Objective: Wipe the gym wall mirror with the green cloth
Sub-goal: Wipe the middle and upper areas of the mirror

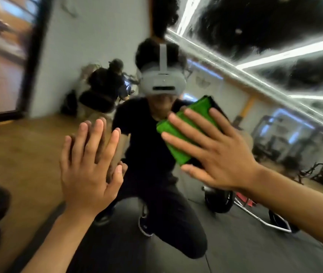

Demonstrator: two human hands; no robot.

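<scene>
pressing flat, the right grip (pixel 215 154) pins the green cloth (pixel 201 105) against the gym wall mirror (pixel 255 95): fingers straight and spread wide, thumb out, nothing curled round the fabric. the cloth sits under the palm and fingers, folded into a thick pad, its far end sticking out beyond the fingertips and one long edge showing on the thumb side. the left grip (pixel 89 170), off to the thumb side of the right one, lies open too, palm flat on the glass, holding nothing; it seems to serve as a brace.

the cloth looks soft, light and limp, so it should follow the palm only under pressure; on smooth glass it may slip out or unfold if the push eases. the best hold is probably over the middle of the fold, palm centred, keeping the layers together. the glass is rigid but breakable, so firm, even pressure suits it better than a shove. blur hides any streaks.
</scene>
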